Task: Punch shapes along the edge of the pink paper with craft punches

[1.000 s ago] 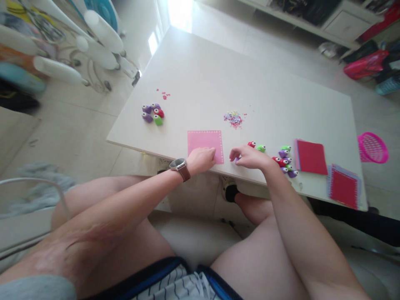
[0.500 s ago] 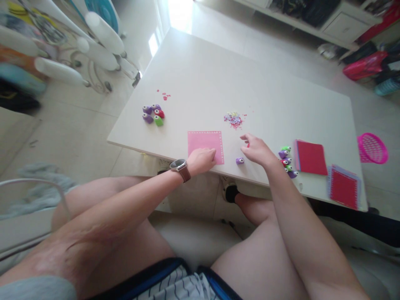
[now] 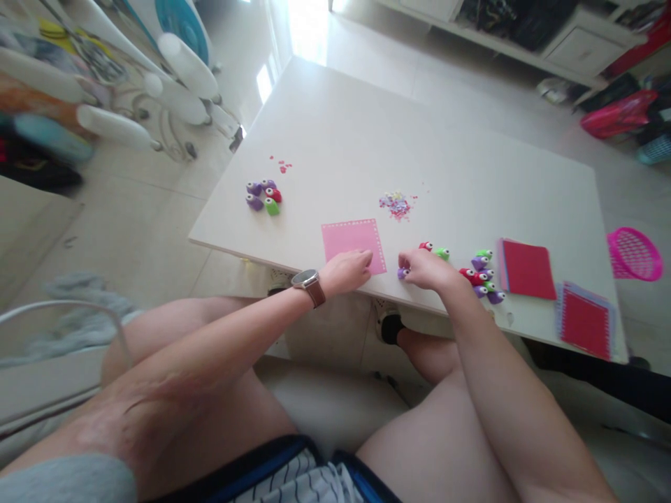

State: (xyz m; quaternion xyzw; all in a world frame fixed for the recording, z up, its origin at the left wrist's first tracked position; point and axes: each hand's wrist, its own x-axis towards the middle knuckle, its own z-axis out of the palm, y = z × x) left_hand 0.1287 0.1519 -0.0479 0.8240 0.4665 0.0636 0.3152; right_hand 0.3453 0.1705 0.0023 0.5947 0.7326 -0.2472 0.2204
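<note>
A pink square paper sheet [image 3: 354, 239] with a punched border lies at the near edge of the white table [image 3: 367, 140]. My left hand [image 3: 347, 270], a watch on its wrist, rests on the sheet's near edge with fingers curled down on it. My right hand [image 3: 427, 269] is closed around a small purple punch [image 3: 402, 273] just right of the sheet. A red punch [image 3: 425, 246] and a green punch [image 3: 442, 252] stand just beyond that hand.
More small punches cluster at the right [image 3: 483, 274] and at the left [image 3: 263, 195]. Paper confetti [image 3: 397, 204] lies mid-table. Two stacks of red paper [image 3: 527, 269] [image 3: 586, 314] sit near the right end. A pink basket [image 3: 634, 253] stands on the floor.
My right hand came back from the red and green punches to the purple punch and closed on it. The left hand stayed on the pink sheet. The view shifted slightly.
</note>
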